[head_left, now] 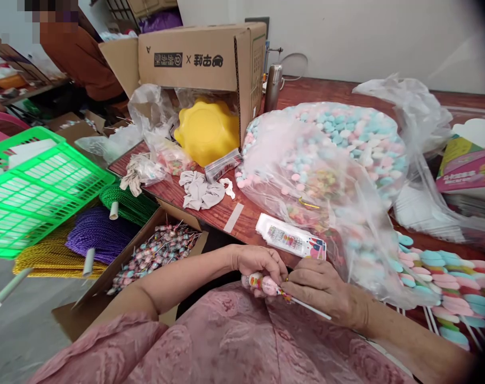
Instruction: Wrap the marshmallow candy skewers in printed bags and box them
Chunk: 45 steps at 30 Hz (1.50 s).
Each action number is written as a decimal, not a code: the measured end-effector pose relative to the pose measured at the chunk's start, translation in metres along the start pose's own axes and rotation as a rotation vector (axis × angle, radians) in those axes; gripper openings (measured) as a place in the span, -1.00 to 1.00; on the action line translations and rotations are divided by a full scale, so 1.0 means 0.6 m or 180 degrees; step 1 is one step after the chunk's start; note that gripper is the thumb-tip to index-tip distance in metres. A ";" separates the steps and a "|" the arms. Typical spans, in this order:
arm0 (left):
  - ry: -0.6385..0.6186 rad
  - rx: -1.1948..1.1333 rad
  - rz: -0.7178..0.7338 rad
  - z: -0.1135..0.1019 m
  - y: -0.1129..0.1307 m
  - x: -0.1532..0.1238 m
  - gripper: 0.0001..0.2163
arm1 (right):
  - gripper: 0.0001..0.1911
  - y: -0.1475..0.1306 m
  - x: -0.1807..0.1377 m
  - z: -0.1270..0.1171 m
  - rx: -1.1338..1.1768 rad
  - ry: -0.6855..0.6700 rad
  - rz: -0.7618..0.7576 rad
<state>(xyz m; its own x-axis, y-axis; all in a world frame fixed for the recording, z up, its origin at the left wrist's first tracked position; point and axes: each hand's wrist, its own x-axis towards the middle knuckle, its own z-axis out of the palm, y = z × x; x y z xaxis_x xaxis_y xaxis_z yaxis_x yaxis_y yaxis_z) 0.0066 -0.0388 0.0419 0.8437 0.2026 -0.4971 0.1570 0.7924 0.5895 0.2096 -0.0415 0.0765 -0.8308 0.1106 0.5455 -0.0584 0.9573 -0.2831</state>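
Note:
Over my lap, both hands meet on one wrapped lollipop point(264, 284), pink and white on a thin white stick. My left hand point(257, 262) curls round the candy head. My right hand point(320, 288) pinches the neck of the wrapper where the stick comes out; a thin gold twist tie shows at its fingertips. A stack of printed wrapper bags point(292, 241) lies on the table edge just beyond my hands. A large clear bag of pastel candies point(326, 154) stands behind it.
A cardboard box of finished wrapped lollipops point(156, 252) sits low on my left, beside green and purple cord spools point(102, 232) and a green plastic crate point(38, 186). Rows of unwrapped lollipops point(442, 277) lie at right. A tipped carton point(202, 56) holds a yellow bowl point(208, 130). Another person sits at far left.

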 end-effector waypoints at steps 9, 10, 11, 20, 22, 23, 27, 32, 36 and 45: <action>-0.0184 0.0257 -0.0011 -0.030 -0.003 0.011 -0.84 | -0.73 -0.016 -0.023 0.064 -0.0075 0.0585 0.0507; -0.0198 0.0405 0.0036 -0.033 0.001 0.008 -0.85 | -0.73 -0.018 -0.022 0.066 -0.0137 0.0638 0.0508; -0.0207 0.0607 0.0087 -0.036 0.007 0.004 -0.87 | -0.74 -0.019 -0.020 0.065 -0.0192 0.0658 0.0511; -0.0608 0.1939 0.0112 -0.051 0.061 -0.061 -0.59 | -0.75 -0.012 0.019 -0.008 -0.0894 0.0034 0.0070; -0.0064 0.2777 0.0541 -0.033 0.071 -0.079 -0.66 | -0.75 -0.006 0.018 -0.013 -0.1023 -0.0381 0.0095; 0.0349 0.3382 0.0793 -0.019 0.074 -0.087 -0.71 | -0.76 -0.001 0.016 -0.013 -0.1108 -0.0569 0.0150; 0.2613 0.5693 0.1393 0.054 0.059 -0.100 -0.78 | -0.84 0.029 0.004 0.002 -0.1310 -0.0984 0.0851; 0.3028 0.5995 0.1664 0.067 -0.005 -0.056 -0.73 | -0.91 0.064 -0.002 0.028 -0.0511 -0.0985 0.2333; 0.3215 0.4832 0.1739 0.018 -0.026 -0.037 -0.77 | -0.82 0.089 -0.011 0.043 0.0104 -0.0706 0.2949; 0.3132 0.5548 0.0728 0.030 -0.014 0.000 -0.74 | -0.83 0.118 -0.026 0.058 0.0724 -0.0486 0.3063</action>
<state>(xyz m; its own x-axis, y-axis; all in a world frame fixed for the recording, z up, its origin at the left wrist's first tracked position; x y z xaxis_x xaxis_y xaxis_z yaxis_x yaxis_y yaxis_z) 0.0143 -0.0556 0.0485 0.4970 0.8627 -0.0934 0.8510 -0.4637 0.2465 0.1990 0.0154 0.0204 -0.6413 0.7610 -0.0979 0.5852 0.4026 -0.7039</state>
